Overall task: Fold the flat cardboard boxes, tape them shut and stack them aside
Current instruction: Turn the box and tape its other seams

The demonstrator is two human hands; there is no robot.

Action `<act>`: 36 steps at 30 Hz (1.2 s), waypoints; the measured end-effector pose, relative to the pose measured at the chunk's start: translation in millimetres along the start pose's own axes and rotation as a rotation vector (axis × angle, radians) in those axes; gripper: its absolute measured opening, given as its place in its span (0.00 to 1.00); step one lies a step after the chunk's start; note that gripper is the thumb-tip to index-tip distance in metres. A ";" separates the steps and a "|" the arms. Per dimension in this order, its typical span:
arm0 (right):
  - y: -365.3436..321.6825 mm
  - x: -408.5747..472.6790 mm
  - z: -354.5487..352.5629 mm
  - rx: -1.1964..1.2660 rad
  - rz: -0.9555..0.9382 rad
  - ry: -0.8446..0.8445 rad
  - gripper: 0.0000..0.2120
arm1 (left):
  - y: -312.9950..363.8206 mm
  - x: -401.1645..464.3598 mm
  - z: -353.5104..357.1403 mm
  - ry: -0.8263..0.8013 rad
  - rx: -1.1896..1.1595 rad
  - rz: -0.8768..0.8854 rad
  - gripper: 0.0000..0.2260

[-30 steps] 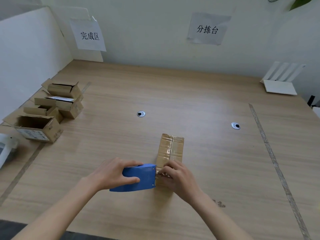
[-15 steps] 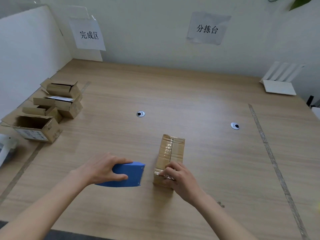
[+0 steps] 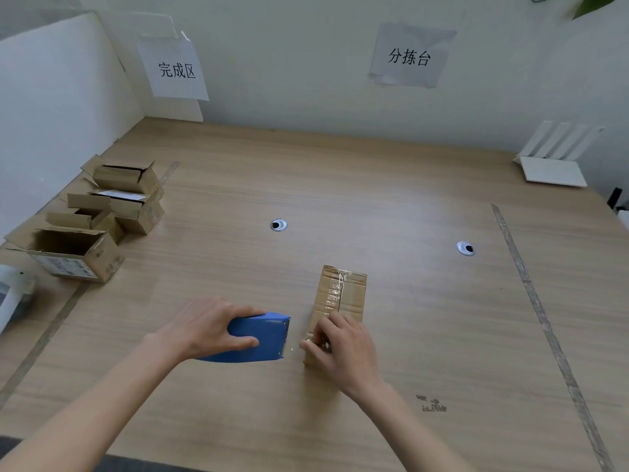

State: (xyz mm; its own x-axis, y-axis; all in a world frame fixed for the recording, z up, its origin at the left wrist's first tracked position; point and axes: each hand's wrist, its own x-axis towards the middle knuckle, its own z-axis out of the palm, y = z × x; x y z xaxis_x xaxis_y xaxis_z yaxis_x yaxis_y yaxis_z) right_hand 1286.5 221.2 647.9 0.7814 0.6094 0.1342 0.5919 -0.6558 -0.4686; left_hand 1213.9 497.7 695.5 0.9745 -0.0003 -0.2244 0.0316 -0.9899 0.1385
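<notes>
The blue tape dispenser point(image 3: 255, 337), clamped in the left hand point(image 3: 207, 327), has neared the box point(image 3: 342, 294) again; right hand point(image 3: 343, 349) pinches its tape.

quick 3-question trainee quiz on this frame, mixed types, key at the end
1. True or false: the left hand grips the blue tape dispenser.
2. The right hand is on: A) the taped box B) the open boxes C) the white stand
3. Fill in: the open boxes sit at the table's ___ edge.

Key: 1 true; 2 A; 3 left
</notes>
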 end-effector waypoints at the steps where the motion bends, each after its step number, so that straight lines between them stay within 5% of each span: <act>1: -1.2 0.7 2.3 -0.010 0.018 0.000 0.17 | 0.6 1.2 0.7 -0.005 0.006 -0.005 0.28; 19: 12.5 -2.8 28.1 0.007 0.091 0.048 0.15 | 41.7 26.8 27.8 0.036 0.032 -0.029 0.29; 31: -2.5 2.2 28.9 -0.080 0.082 -0.005 0.13 | 64.8 29.2 26.7 -0.057 0.302 -0.042 0.17; 36: -4.2 6.8 27.0 -0.061 0.099 0.013 0.12 | 51.7 12.7 62.9 -0.017 0.161 -0.141 0.21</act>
State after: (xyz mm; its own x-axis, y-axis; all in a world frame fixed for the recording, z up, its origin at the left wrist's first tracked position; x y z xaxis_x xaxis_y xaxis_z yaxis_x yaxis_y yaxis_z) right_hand 1284.0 240.2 627.2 0.8391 0.5345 0.1014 0.5221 -0.7388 -0.4262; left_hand 1214.0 437.6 639.2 0.9589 0.1388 -0.2475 0.1303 -0.9902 -0.0509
